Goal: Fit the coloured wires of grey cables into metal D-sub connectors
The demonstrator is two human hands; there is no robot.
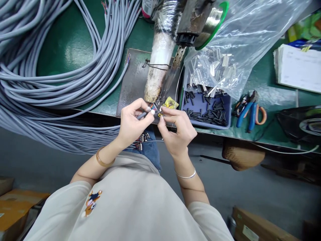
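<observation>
Between the fingertips of my left hand is the end of a grey cable, with thin coloured wires fanned out at its tip. My right hand is just to the right, thumb and fingers pinched near a small connector; what they hold is too small to make out. Over both hands the metal tip of a soldering tool points down beside a white, scorched tube. A small yellow piece lies behind my right fingertips on the dark plate.
Coiled grey cables fill the left. On the right are a blue tray of black pieces, a plastic bag of metal connectors, blue-handled pliers, a paper stack and a solder spool.
</observation>
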